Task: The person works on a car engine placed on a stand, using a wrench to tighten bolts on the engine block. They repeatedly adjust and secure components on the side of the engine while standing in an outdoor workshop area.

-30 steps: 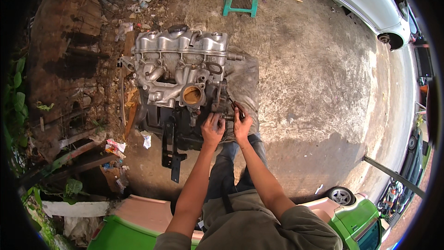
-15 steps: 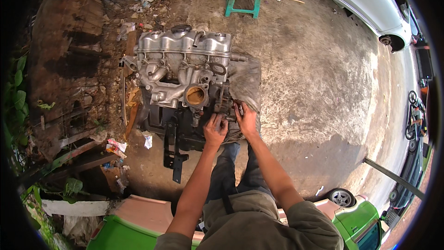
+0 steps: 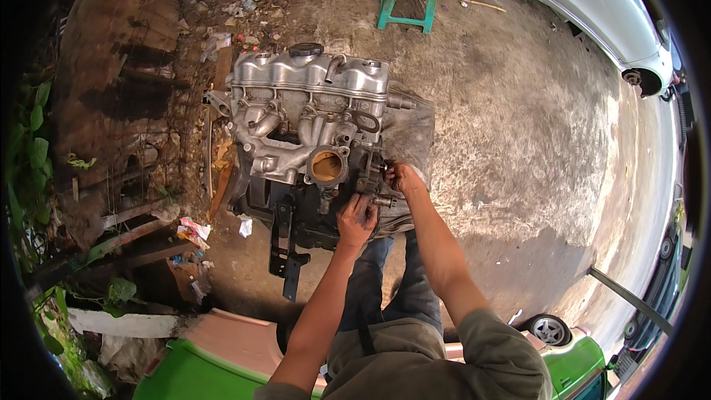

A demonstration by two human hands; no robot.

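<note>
Engine block (image 3: 311, 133): cast metal, grey and silvery, oil-darkened below; ribbed valve cover along its top with a black round filler cap (image 3: 306, 50); curved intake runners beneath, ending in a round open throat (image 3: 326, 167) with a tan inside; long axis runs 9 to 3 o'clock across the view, the throat facing up toward the camera; it stands on the concrete floor (image 3: 518, 104) near picture centre, just ahead of the person's knees.

Left hand (image 3: 357, 218): at 6 o'clock from the throat, fingers curled against the dark lower casting; whether it grips anything cannot be told.

Right hand (image 3: 402, 176): at 3 o'clock from the throat, fingers closed round a small metal fitting (image 3: 379, 170) on the block's right end.

Grey cloth (image 3: 411, 130): crumpled, draped at the block's right end, touching it.

Black bracket (image 3: 284, 248): flat bar, hanging at 7 o'clock below the block.

Green stool (image 3: 406, 0): at 12 o'clock, well apart, carrying a flat cardboard piece.

White car (image 3: 585, 0): smooth panels, at 1 o'clock.
</note>
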